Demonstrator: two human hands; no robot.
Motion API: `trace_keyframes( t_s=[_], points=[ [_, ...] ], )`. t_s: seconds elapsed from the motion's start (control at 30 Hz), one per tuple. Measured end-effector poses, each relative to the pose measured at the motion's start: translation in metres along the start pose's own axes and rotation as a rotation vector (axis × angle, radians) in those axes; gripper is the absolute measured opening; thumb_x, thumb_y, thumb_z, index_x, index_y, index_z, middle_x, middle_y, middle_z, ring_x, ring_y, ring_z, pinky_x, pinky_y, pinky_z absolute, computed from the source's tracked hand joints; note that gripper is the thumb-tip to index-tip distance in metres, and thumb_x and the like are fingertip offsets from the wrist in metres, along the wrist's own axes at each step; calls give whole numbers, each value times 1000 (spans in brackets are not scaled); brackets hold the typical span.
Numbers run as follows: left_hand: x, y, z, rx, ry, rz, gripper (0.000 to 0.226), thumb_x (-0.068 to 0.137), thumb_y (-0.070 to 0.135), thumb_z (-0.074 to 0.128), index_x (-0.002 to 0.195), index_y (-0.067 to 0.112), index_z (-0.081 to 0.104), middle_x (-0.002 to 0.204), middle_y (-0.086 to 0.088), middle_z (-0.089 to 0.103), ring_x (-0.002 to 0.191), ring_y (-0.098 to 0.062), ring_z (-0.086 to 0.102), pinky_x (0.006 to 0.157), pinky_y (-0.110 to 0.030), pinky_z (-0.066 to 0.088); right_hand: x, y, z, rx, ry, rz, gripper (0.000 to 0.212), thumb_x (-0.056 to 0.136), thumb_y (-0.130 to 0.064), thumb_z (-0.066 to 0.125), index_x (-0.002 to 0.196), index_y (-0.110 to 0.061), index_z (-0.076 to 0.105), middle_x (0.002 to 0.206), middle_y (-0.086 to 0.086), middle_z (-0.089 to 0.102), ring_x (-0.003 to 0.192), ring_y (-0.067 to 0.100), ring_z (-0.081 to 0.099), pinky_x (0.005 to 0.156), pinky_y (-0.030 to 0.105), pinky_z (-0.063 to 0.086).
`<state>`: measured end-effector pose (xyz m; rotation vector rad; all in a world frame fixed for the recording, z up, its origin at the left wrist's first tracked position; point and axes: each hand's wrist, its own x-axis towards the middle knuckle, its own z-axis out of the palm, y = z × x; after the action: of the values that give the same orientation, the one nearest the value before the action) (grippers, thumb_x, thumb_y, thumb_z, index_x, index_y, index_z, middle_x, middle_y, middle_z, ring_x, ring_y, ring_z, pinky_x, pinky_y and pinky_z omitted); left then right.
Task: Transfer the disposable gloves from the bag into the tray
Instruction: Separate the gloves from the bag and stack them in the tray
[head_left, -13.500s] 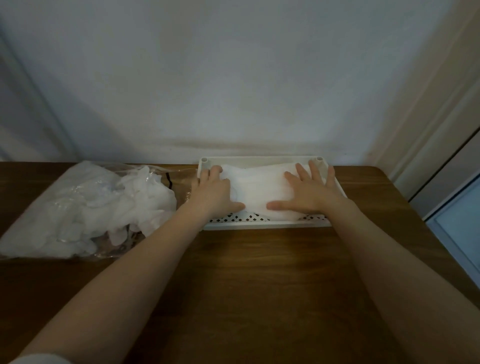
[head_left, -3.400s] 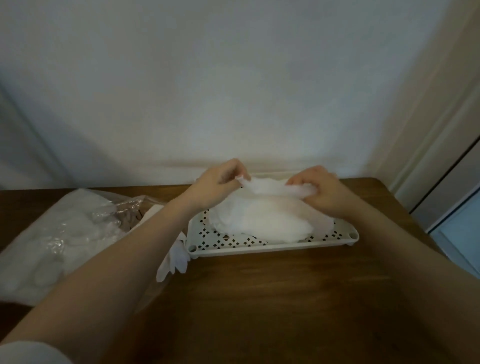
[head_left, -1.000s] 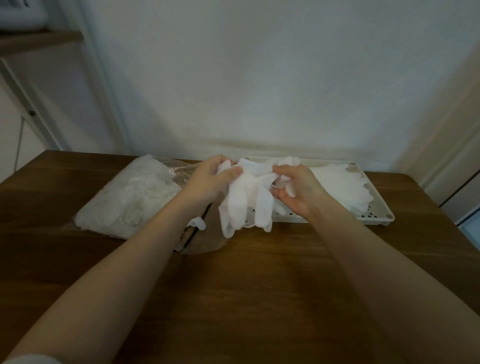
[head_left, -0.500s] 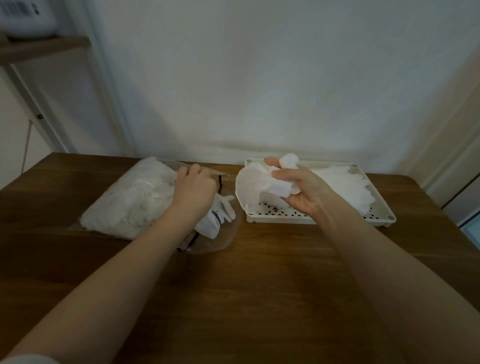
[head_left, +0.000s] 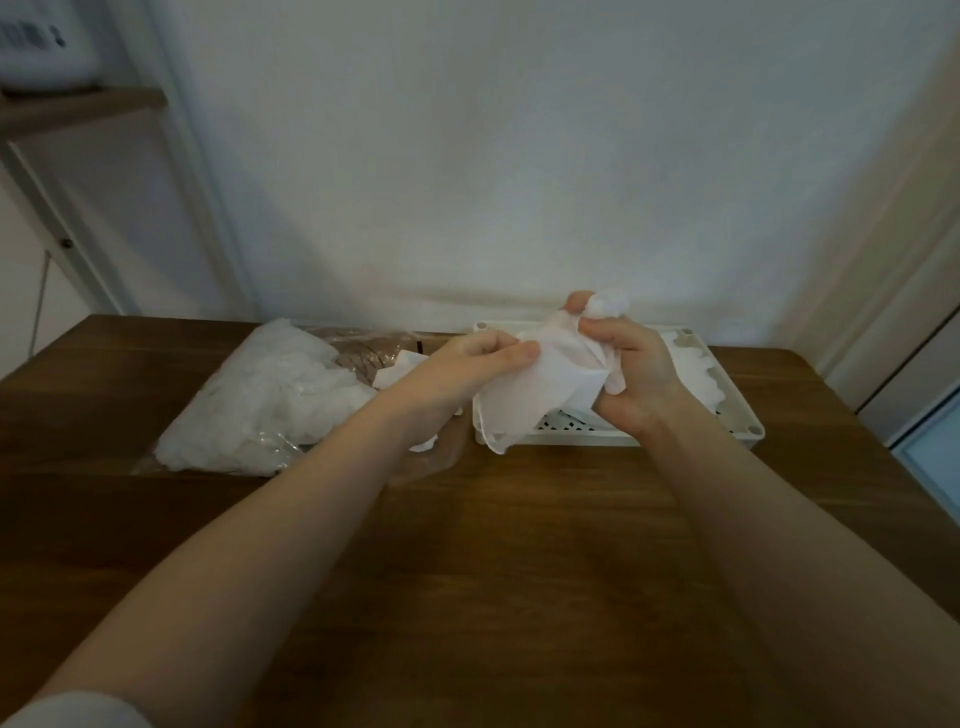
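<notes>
Back from the clear plastic bag (head_left: 270, 395), left hand (head_left: 467, 374) now pinching with right hand (head_left: 631, 374) a thin, limp white disposable glove (head_left: 540, 395), featherlight, slippery, best held at the cuff, above the white perforated tray (head_left: 748, 415).

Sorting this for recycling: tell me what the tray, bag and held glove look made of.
Tray: white rigid plastic, probably; perforated floor, moulded rim.
Bag: clear thin plastic film; glossy, crinkled, see-through.
Glove held by both hands: thin translucent white plastic or latex-like film; limp, matte.

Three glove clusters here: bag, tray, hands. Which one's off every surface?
The glove pinched between left hand and right hand, held above the tray's near-left corner.
</notes>
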<state>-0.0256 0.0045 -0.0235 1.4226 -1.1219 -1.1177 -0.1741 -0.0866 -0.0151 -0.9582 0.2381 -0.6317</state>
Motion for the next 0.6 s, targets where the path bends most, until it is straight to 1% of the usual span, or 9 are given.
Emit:
trace_keyframes(
  t_s=[0.13,0.2,0.27,0.33,0.4,0.43,0.47,0.53,0.6],
  points=[
    [-2,2,1,-158,-77,-79,30,86,21,60,112,6,61,103,-6,68,94,-19,64,85,-31,52,-8,-8,-20,87,-8,-44,27,42,-15,79,62,-18,61,81,7,47,83,24,50,78,36,40],
    [-2,2,1,-278,-68,-94,32,88,15,56,119,5,58,115,-10,65,105,-25,62,94,-40,49,-14,-14,-32,72,41,-69,29,37,-17,79,58,-15,59,78,5,47,80,22,51,76,32,42],
    [-1,4,3,-368,-35,-89,36,90,13,54,125,4,53,123,-12,61,110,-28,60,93,-43,50,-22,-18,-41,-22,80,-43,29,38,-23,78,54,-14,57,74,4,45,77,20,50,67,27,45],
    [1,8,6,-390,31,-83,32,92,15,53,123,6,53,117,-10,63,103,-25,62,81,-40,56,-31,-21,-45,-174,104,16,26,51,-30,73,49,-14,53,68,2,46,72,18,50,61,24,46],
    [4,13,10,-335,125,-61,23,93,18,54,113,8,57,108,-9,65,98,-24,62,78,-37,54,-36,-23,-47,-432,209,79,43,81,-33,57,45,-12,51,63,3,53,72,17,58,73,28,45],
    [6,16,11,-274,164,-31,19,94,20,54,108,9,58,104,-8,66,96,-24,62,80,-36,52,-36,-23,-49,-562,278,107,51,92,-35,49,47,-10,52,68,5,58,80,18,62,82,31,44],
    [8,19,13,-188,186,11,17,94,22,53,104,10,60,99,-7,65,93,-23,62,80,-35,50,-35,-24,-50,-680,337,137,52,95,-40,46,55,-8,57,77,6,63,91,19,63,90,34,43],
    [9,27,19,1,184,95,13,95,24,52,93,16,61,88,-1,64,82,-19,60,74,-31,47,-33,-23,-51,-910,376,165,44,91,-49,50,96,-9,66,110,3,65,111,19,57,103,37,40],
    [9,34,24,132,161,148,14,95,27,52,84,23,60,82,4,62,75,-14,58,67,-28,46,-29,-22,-45,-991,294,92,42,90,-44,56,125,-19,55,128,-4,55,122,15,48,107,36,36]
  ],
)
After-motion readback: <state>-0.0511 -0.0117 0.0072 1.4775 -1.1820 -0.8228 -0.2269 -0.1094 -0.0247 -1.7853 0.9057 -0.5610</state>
